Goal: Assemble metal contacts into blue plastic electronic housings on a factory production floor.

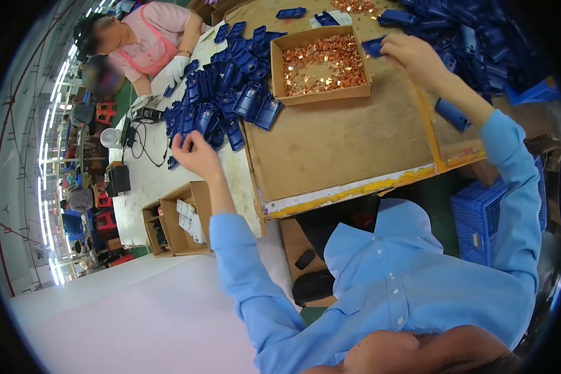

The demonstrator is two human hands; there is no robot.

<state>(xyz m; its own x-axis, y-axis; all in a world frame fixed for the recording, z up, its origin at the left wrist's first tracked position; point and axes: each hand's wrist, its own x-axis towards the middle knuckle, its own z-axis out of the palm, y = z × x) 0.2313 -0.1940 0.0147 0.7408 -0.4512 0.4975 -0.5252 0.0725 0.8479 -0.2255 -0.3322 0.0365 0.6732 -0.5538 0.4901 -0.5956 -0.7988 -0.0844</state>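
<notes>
My right hand (411, 59) reaches across the table and pinches a dark blue plastic housing (373, 47), just past the right wall of a cardboard box (327, 95). Many small copper-coloured metal pieces (349, 70) lie in that box. On the left, my left hand (198, 157) hovers at the near edge of a heap of blue plastic housings (252, 100). Its fingers are bent but apart, and I see nothing held between them. A single blue housing (452, 115) lies on the table below my right forearm.
Another heap of blue housings (467, 40) covers the far right. A person (159, 37) in pink with white gloves works at the far left. An open cardboard box (184, 215) with white pieces stands near left; a blue crate (477, 215) stands below the table's right side.
</notes>
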